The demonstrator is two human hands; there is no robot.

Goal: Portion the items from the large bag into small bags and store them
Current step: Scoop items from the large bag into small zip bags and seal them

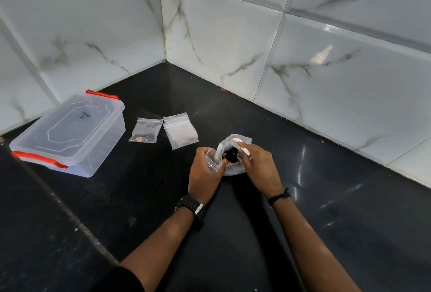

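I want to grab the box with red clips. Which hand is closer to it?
Left. The left hand lies right of the box; the right hand is farther right, beyond it.

Black counter (303,210): lidded container (70,133), small bags (163,129), large bag (233,165).

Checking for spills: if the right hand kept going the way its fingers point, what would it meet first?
Probably the dark items in the large bag: the right hand points up-left into its open mouth. Beyond lies the left hand holding a small bag; depth is unclear.
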